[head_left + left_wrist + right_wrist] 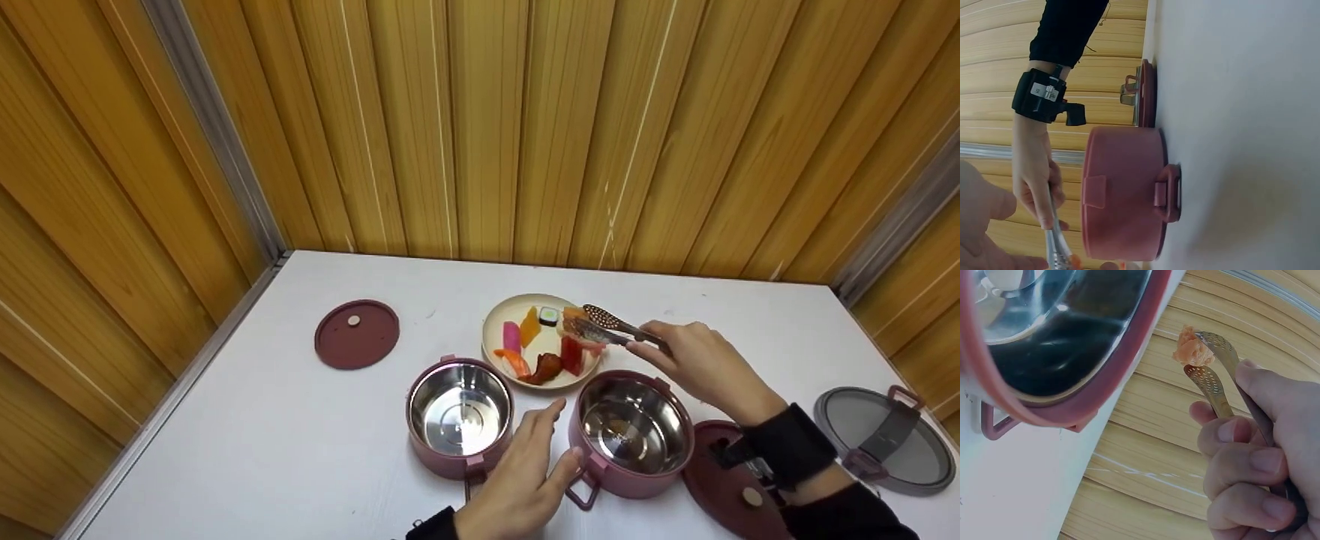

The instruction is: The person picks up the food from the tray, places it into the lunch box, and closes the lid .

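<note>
Fingers of the right hand [705, 367] curl round perforated metal tongs [1225, 351], which clamp an orange food piece [1192, 349] over the right side of the plate [541, 348]. Left hand [521, 480]: fingers extended, thumb spread, between left pot [459, 420] and right pot [634, 439]; on my feed I can't tell whether it touches either. Maroon lid [357, 335] lies farther left.

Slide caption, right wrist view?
Right hand grips perforated tongs, an orange piece at their tips, near a pink pot.
</note>
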The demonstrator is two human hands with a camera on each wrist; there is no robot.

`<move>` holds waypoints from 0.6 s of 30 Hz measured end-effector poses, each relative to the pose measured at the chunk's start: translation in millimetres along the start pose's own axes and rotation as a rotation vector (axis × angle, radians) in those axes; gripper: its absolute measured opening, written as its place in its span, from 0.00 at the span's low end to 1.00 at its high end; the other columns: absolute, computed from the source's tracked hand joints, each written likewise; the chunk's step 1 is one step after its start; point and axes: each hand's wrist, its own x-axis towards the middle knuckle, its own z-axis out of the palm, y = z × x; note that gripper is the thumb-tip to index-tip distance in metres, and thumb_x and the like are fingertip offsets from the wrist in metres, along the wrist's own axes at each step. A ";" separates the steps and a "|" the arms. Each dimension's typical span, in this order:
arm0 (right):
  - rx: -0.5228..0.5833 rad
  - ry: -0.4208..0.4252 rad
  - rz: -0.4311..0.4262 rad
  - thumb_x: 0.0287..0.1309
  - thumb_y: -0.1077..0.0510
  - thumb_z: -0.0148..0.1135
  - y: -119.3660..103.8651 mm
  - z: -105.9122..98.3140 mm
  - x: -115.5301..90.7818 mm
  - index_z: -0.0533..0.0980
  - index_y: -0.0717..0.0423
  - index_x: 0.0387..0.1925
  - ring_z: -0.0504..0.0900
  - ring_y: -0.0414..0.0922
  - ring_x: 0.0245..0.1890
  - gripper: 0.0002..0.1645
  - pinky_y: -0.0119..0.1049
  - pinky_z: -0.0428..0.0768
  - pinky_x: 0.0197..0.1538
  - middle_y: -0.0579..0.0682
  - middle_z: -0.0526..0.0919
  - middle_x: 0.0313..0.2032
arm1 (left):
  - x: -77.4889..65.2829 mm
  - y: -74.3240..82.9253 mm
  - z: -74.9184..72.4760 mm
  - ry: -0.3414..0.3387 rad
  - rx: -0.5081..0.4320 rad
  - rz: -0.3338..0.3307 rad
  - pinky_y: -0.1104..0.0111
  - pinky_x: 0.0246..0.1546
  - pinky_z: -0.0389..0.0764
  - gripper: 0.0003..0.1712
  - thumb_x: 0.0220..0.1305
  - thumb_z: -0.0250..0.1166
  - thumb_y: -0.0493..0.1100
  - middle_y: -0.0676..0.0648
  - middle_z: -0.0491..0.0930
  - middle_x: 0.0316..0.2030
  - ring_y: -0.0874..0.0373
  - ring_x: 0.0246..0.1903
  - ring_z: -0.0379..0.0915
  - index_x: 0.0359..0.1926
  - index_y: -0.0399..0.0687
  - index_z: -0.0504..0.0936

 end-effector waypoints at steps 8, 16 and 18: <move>0.028 0.026 0.015 0.80 0.45 0.65 3.6 -5.3 -13.9 0.85 0.52 0.46 0.70 0.39 0.24 0.15 0.34 0.67 0.30 0.41 0.73 0.22 | 8.5 -7.8 15.5 0.043 -0.005 0.023 0.49 0.80 0.73 0.38 0.89 0.47 0.54 0.38 0.71 0.74 0.43 0.76 0.71 0.86 0.36 0.57; 0.056 0.050 0.025 0.80 0.46 0.66 7.4 -8.4 -28.6 0.87 0.50 0.51 0.66 0.35 0.21 0.14 0.31 0.66 0.30 0.37 0.67 0.19 | 14.0 -14.6 25.9 0.036 -0.014 -0.005 0.47 0.81 0.72 0.39 0.89 0.46 0.56 0.36 0.70 0.75 0.41 0.77 0.69 0.86 0.35 0.57; 0.057 0.047 0.025 0.80 0.46 0.66 8.6 -9.1 -31.5 0.87 0.50 0.52 0.65 0.34 0.21 0.14 0.31 0.66 0.30 0.37 0.68 0.19 | 15.9 -16.0 28.0 0.039 -0.026 -0.005 0.47 0.81 0.72 0.39 0.89 0.46 0.56 0.35 0.70 0.74 0.40 0.77 0.69 0.85 0.34 0.57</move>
